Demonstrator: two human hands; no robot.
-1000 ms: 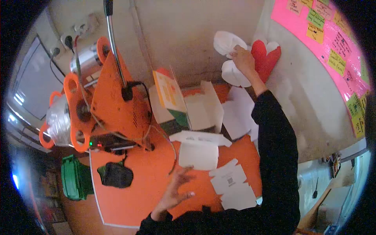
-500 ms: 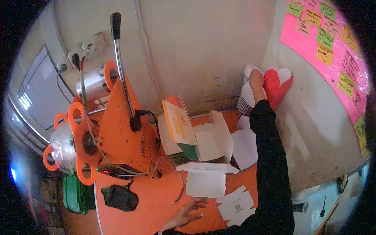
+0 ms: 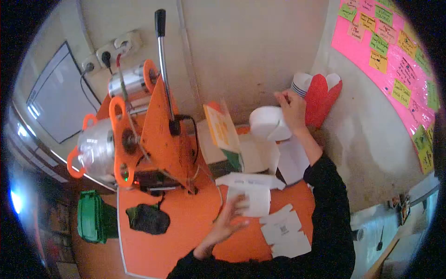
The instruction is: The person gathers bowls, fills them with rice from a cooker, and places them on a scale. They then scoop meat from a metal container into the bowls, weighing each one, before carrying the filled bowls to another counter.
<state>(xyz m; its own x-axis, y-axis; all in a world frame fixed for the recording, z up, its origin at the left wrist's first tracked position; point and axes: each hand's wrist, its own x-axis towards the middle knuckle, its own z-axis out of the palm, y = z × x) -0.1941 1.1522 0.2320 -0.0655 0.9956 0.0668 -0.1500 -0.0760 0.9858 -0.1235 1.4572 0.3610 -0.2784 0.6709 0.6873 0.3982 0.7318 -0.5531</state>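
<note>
A white paper cup [image 3: 265,122], tilted, is at the thumb side of my right hand [image 3: 293,110]. My right hand's fingers are curled and seem to grip the cup; the exact contact is hidden. Behind that hand stands a stack of white paper cups [image 3: 301,83], next to red-and-white paper holders [image 3: 320,100]. My left hand [image 3: 228,219] is open, fingers apart, above the orange table [image 3: 186,251] and in front of a white folded carton [image 3: 253,202]. To its right lies a flat white carton with a printed code [image 3: 287,232].
An orange sealing machine [image 3: 155,139] with a long lever [image 3: 161,51] and film rolls stands at left. Open cartons [image 3: 223,132] sit at the back. A dark pouch [image 3: 148,219] lies front left. A green bin [image 3: 90,216] stands beside the table. Notes cover a pink board [image 3: 362,32].
My right hand has drawn back from the cup stack, and a white paper cup is now beside it. My left hand has lifted toward the folded carton. The camera view has shifted.
</note>
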